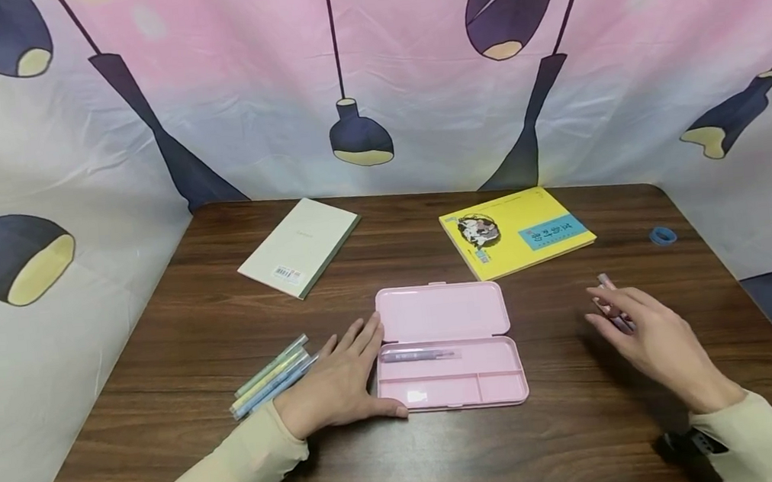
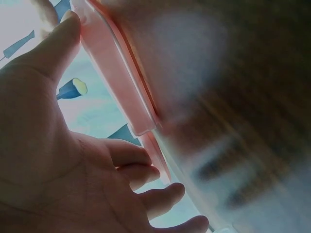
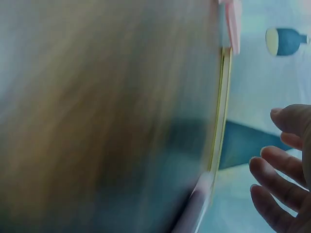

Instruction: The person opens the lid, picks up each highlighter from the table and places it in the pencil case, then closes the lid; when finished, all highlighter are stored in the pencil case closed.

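A pink pencil case [image 1: 440, 311] lies with its lid folded back, a single pen [image 1: 415, 355] in its long upper compartment. My left hand [image 1: 339, 383] rests along the case's left side, fingers spread and thumb at the front corner; the left wrist view shows the thumb against the pink wall [image 2: 114, 73]. On the right, my right hand [image 1: 659, 336] hovers over a pinkish pen [image 1: 603, 281], which it partly hides in the head view. In the right wrist view, the loosely bent fingers [image 3: 277, 179] stand apart from that pen [image 3: 194, 206], with nothing between them.
Several pastel pens [image 1: 267, 378] lie beside my left hand. Farther back are a pale notebook [image 1: 300, 245] and a yellow book [image 1: 512, 230]. A blue tape roll [image 1: 663, 236] sits near the right edge of the wooden table [image 1: 440, 466]. A printed cloth [image 1: 412, 63] hangs behind.
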